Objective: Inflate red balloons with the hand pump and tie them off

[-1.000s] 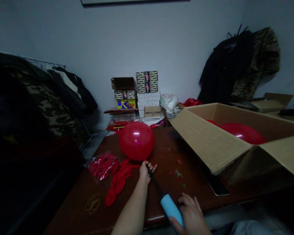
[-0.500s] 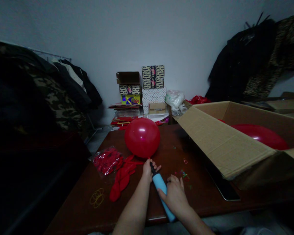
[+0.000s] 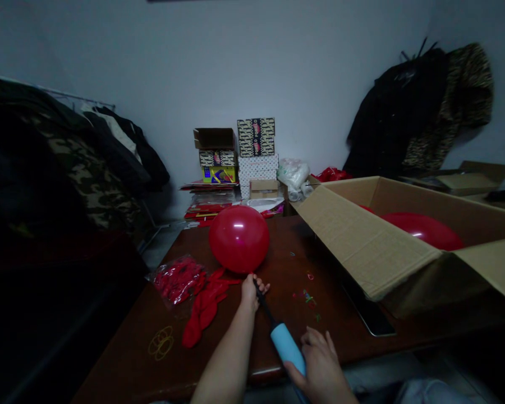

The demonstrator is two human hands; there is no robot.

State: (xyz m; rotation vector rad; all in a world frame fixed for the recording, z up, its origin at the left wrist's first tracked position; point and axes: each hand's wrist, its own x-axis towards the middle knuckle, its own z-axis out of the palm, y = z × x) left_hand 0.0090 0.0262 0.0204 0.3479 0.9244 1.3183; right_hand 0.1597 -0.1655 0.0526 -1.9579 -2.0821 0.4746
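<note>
An inflated red balloon (image 3: 238,239) rests above the dark table, its neck at the tip of a blue hand pump (image 3: 288,348). My left hand (image 3: 252,290) is closed around the black tip of the pump and the balloon's neck. My right hand (image 3: 320,359) grips the blue barrel near the table's front edge, a black shaft showing between barrel and left hand. Limp red balloons (image 3: 204,314) lie left of my left forearm, beside a clear bag of red balloons (image 3: 180,279).
An open cardboard box (image 3: 370,252) with red balloons inside stands on the right, a phone (image 3: 372,314) beside it. Yellow rings (image 3: 161,343) lie at the left of the table (image 3: 126,365), small coloured bands (image 3: 308,297) at its middle. Stacked boxes (image 3: 257,168) stand behind.
My right hand has drawn the blue barrel back towards me, baring more of the black shaft. The balloon and my left hand stay together. The whole view has shifted slightly.
</note>
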